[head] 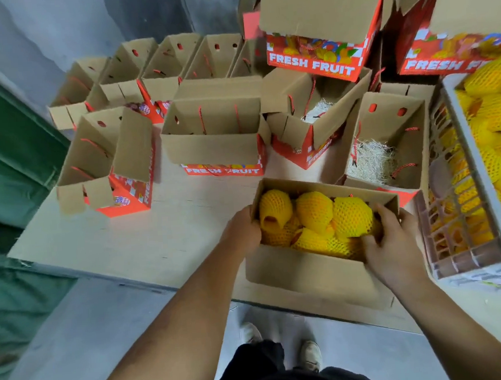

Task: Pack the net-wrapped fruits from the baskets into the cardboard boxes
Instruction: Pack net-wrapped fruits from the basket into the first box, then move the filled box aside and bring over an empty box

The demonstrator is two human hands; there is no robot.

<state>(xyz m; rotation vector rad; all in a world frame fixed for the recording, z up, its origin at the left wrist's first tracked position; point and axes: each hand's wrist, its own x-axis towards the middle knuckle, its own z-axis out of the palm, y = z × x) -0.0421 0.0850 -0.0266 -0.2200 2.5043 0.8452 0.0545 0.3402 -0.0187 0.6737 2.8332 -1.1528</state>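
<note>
Grey concrete floor and a grey wall surround a low pale plywood work surface, with green sheeting along its left side. Bare board lies open on the left and centre front of the surface; the rear and right are crowded.

At the front edge sits an open brown cardboard box, its long axis running left to right and slightly skewed, its near wall overhanging or flush with the board edge; which cannot be told. It holds several fruits in yellow foam netting, packed to about rim height. The leftmost stands with its net's open end turned down toward the viewer.

The left hand grips the box's left end wall, fingers curled over the rim to the inside. The right hand is at the right end, fingers bent and spread, pressing on the netted fruit by the right wall; a firm grip cannot be confirmed.

Behind stand many empty red-printed "FRESH FRUIT" cartons with flaps up, close together. One carton with pale shredded straw padding stands just behind the packed box. A white slatted plastic crate of netted fruits stands touching or just beside the box's right end.
</note>
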